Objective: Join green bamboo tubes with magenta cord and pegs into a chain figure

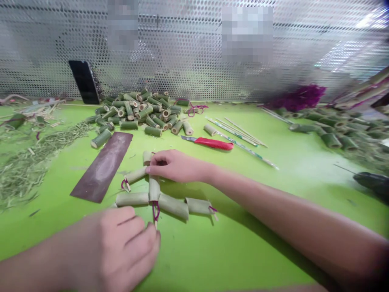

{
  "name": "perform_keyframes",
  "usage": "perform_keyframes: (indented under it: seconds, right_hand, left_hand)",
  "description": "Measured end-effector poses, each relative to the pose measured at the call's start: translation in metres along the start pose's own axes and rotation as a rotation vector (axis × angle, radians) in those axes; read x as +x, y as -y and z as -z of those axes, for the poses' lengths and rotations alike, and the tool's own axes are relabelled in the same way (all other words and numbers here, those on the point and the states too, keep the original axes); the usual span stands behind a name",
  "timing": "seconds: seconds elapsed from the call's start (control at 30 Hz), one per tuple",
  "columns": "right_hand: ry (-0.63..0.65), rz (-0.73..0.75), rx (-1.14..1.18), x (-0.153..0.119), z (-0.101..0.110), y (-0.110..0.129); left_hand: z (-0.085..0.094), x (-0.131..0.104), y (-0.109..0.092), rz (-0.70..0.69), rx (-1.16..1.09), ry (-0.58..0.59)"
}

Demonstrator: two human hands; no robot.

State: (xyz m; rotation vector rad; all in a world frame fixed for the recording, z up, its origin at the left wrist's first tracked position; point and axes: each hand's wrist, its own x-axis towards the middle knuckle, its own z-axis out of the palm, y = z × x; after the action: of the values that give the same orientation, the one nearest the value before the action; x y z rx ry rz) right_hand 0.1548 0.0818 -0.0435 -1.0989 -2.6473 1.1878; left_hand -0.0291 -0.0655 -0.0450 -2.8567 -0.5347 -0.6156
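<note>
A jointed figure of pale bamboo tubes (154, 188) lies on the green table, with purple string at the tube ends. My right hand (174, 165) is closed in a pinch on its upper part, where an arm tube (136, 175) meets the body; its fingertips partly hide the joint. A small tube (147, 157) sits just above them. At the bottom of the body, a loop of purple string (156, 211) with a tiny stick runs down to the curled fingers of my left hand (130, 243), which are closed at its end. Two leg tubes (174, 206) stretch right.
A brown sandpaper strip (103, 166) lies left of the figure. Beyond are a red-handled knife (214, 143), thin sticks (243, 134), a heap of bamboo pieces (139, 109) and a propped phone (84, 82). Green shavings (33, 170) cover the left; more bamboo (343, 129) lies right.
</note>
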Motion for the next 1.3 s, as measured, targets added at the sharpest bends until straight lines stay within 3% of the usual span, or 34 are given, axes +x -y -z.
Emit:
perform_keyframes:
  seconds: [0.2, 0.3, 0.43, 0.6, 0.67, 0.8, 1.0, 1.3]
  right_hand:
    - [-0.046, -0.066, -0.001, -0.004, 0.01, 0.007]
    - [-0.156, -0.045, -0.054, -0.001, 0.011, 0.002]
    - [-0.393, 0.117, -0.179, 0.006, 0.01, -0.014]
    - [-0.458, 0.339, -0.269, 0.003, 0.014, -0.019]
    - [-0.426, 0.437, -0.324, -0.006, 0.017, -0.011]
    - [-0.212, 0.559, -0.414, -0.029, 0.016, 0.01]
    - [-0.109, 0.47, -0.453, -0.053, -0.006, 0.017]
    - [-0.035, 0.309, -0.493, -0.051, -0.018, 0.015]
  left_hand:
    - [0.007, -0.004, 0.027, 0.171, -0.162, -0.005]
    - [0.003, -0.007, 0.033, 0.258, -0.303, 0.01]
    - [-0.001, -0.008, 0.034, 0.33, -0.43, 0.015]
    - [-0.005, -0.011, 0.036, 0.409, -0.374, 0.004]
    - [-0.007, -0.011, 0.037, 0.438, -0.356, 0.017]
    - [-0.011, -0.011, 0.037, 0.464, -0.341, 0.035]
    - [-0.016, -0.01, 0.035, 0.516, -0.308, 0.09]
    - [-0.015, -0.003, 0.031, 0.538, -0.25, 0.102]
